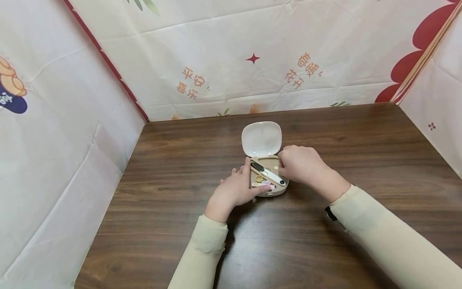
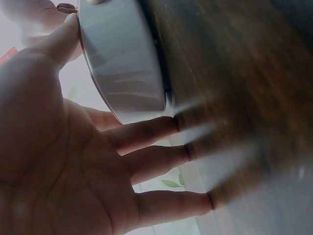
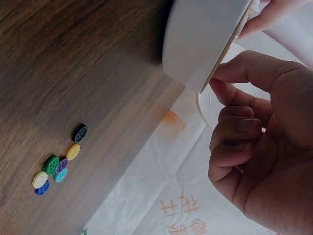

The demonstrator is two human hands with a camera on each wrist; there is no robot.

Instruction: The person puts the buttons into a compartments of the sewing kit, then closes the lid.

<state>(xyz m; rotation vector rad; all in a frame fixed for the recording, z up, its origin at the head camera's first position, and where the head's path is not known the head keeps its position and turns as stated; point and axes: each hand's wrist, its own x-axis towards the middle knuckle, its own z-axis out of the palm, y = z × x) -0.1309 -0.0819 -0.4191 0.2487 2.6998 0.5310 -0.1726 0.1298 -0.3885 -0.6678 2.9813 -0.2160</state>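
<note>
Tabletop point(image 1: 173, 168), case point(image 1: 277, 192) partly behind right hand point(image 1: 300, 162)

head view bright | tabletop point(image 1: 268, 233) sheen | left wrist view backlit, smeary

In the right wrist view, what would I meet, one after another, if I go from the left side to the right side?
Cream button → purple button → black button → hinged case → right hand.
</note>
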